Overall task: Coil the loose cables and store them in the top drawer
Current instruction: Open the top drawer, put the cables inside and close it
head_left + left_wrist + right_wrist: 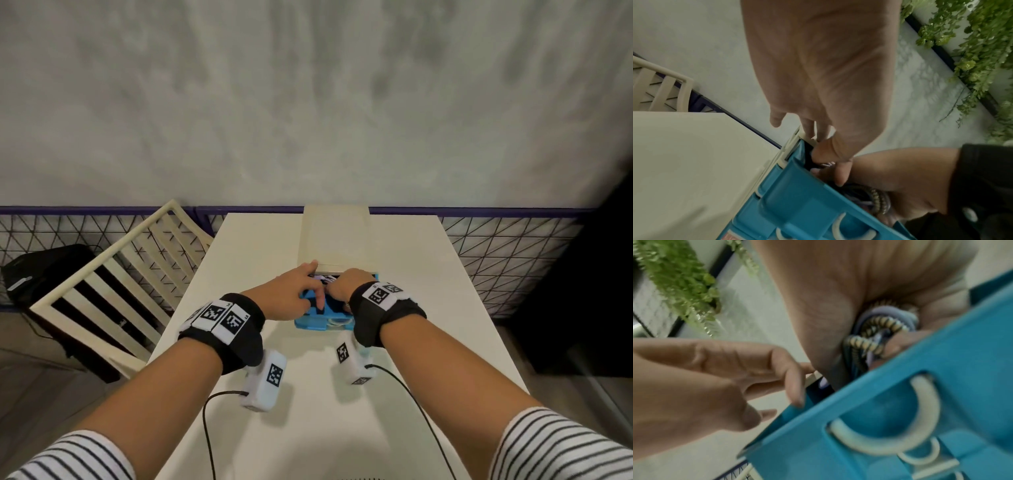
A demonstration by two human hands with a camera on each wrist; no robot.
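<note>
Mid-frame: right grip [346, 286] clamps coiled cables [875, 331] inside the open blue drawer [323, 323]; left grip [294, 293], fingers apart, rests on its rim.

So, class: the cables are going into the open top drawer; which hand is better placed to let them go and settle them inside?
The right hand: it grips the coiled cables inside the blue drawer. The left hand only rests on its rim.
</note>
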